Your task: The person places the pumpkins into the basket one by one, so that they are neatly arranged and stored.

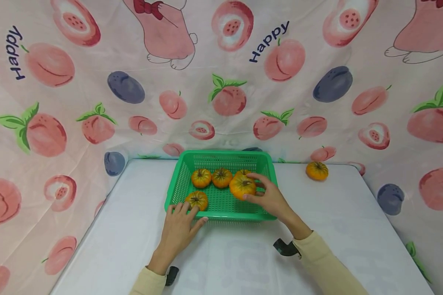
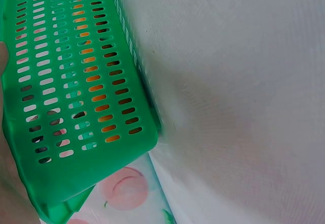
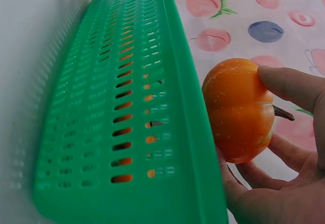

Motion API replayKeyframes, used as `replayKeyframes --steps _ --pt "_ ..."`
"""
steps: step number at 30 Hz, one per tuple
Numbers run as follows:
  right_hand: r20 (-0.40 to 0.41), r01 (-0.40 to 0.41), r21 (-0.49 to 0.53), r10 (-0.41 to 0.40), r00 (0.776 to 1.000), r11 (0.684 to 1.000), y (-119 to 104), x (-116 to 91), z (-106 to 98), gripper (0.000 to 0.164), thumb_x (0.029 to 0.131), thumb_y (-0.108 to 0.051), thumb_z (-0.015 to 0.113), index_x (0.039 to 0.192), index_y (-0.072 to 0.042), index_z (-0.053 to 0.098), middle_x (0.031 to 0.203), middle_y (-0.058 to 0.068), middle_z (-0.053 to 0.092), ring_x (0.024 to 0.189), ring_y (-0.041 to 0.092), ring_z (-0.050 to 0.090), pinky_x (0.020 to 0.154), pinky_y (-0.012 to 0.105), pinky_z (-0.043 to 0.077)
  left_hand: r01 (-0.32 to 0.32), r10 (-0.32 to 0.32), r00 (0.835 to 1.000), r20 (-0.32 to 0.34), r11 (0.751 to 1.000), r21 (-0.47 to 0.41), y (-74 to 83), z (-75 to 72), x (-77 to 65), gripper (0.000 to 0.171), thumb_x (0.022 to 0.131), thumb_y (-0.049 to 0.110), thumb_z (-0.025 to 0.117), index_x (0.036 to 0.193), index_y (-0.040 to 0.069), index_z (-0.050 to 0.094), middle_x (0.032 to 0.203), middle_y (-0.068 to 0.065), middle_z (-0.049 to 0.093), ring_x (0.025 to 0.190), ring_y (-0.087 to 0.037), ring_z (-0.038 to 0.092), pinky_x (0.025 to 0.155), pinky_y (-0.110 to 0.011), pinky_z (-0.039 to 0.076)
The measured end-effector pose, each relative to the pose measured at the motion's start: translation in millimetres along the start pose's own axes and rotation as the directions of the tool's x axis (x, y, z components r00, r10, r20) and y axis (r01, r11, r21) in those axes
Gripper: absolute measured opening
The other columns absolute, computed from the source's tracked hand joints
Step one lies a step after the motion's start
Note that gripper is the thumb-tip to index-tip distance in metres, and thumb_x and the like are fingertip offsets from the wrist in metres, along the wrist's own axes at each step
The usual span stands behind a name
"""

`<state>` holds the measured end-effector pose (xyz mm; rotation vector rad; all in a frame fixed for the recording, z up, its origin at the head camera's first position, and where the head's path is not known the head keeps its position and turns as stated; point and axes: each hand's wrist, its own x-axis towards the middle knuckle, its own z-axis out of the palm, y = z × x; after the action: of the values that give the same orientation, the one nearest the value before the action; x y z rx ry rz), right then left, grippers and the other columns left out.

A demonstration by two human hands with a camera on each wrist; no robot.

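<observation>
A small orange pumpkin (image 1: 241, 187) with a short stem is gripped by my right hand (image 1: 268, 197) over the right half of a green plastic basket (image 1: 221, 215). In the right wrist view, the thumb and fingers hold the pumpkin (image 3: 238, 112) from the stem side, just past the basket rim (image 3: 190, 92). Several more pumpkins sit in the basket, among them one at front left (image 1: 197, 200) and one partly hidden behind the held one. My left hand (image 1: 179, 229) rests on the front left rim, thumb spread. In the left wrist view, it shows only at the edge beside the basket (image 2: 122, 132).
Another pumpkin (image 1: 317, 171) sits on the white table (image 1: 339, 213) at the back right. A fruit-print cloth (image 1: 221, 135) hangs behind the table and along its sides. Black devices show at the right wrist (image 1: 285, 248) and the left wrist (image 1: 172, 275).
</observation>
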<state>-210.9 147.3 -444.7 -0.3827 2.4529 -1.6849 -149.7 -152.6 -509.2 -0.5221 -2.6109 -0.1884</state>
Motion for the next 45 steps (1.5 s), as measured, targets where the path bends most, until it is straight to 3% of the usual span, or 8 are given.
replayKeyframes --steps 5,13,19,32,45 --pt "0.021 0.007 0.008 -0.007 1.000 1.000 -1 2 6 0.066 0.084 -0.023 0.079 0.141 -0.017 0.048 0.151 0.012 0.040 0.130 0.041 0.048 0.102 0.051 0.048 0.005 -0.005 1.000 0.006 1.000 -0.004 0.0 0.4 -0.5 0.035 0.092 0.053 0.060 0.100 0.019 0.063 0.092 -0.003 0.056 0.088 -0.024 0.051 0.085 -0.044 0.038" --pt "0.054 0.002 -0.004 -0.001 0.999 1.000 -5 7 16 0.064 0.083 -0.022 0.080 0.140 -0.017 0.050 0.146 0.011 0.046 0.124 0.034 0.052 0.096 0.042 0.053 0.001 -0.001 1.000 0.002 1.000 -0.006 0.0 -0.3 -0.8 0.035 0.092 0.053 0.061 0.101 0.019 0.063 0.091 -0.003 0.056 0.087 -0.024 0.051 0.084 -0.043 0.037" --pt "0.052 0.010 -0.083 -0.006 0.999 0.997 -4 16 25 0.064 0.082 -0.026 0.081 0.139 -0.019 0.052 0.142 0.009 0.051 0.123 0.030 0.054 0.095 0.041 0.053 -0.003 0.003 1.000 0.001 1.000 -0.005 -1.3 1.0 -0.9 0.035 0.092 0.053 0.060 0.102 0.019 0.063 0.092 -0.003 0.056 0.087 -0.024 0.051 0.084 -0.043 0.037" --pt "0.065 -0.022 -0.197 0.036 0.997 0.980 -9 26 40 0.064 0.081 -0.029 0.081 0.138 -0.021 0.054 0.147 0.008 0.049 0.131 0.034 0.051 0.102 0.052 0.046 0.000 0.001 1.000 0.002 1.000 -0.013 -0.8 0.4 -0.4 0.035 0.092 0.053 0.061 0.101 0.019 0.063 0.092 -0.004 0.055 0.088 -0.024 0.051 0.084 -0.044 0.037" --pt "0.091 -0.055 -0.251 0.080 0.993 0.966 -7 39 51 0.062 0.080 -0.022 0.083 0.137 -0.020 0.056 0.146 0.007 0.051 0.130 0.033 0.051 0.105 0.052 0.044 -0.012 0.012 1.000 -0.006 1.000 -0.013 -1.9 0.7 0.2 0.035 0.092 0.054 0.059 0.098 0.019 0.061 0.091 -0.004 0.055 0.088 -0.024 0.051 0.084 -0.045 0.037"
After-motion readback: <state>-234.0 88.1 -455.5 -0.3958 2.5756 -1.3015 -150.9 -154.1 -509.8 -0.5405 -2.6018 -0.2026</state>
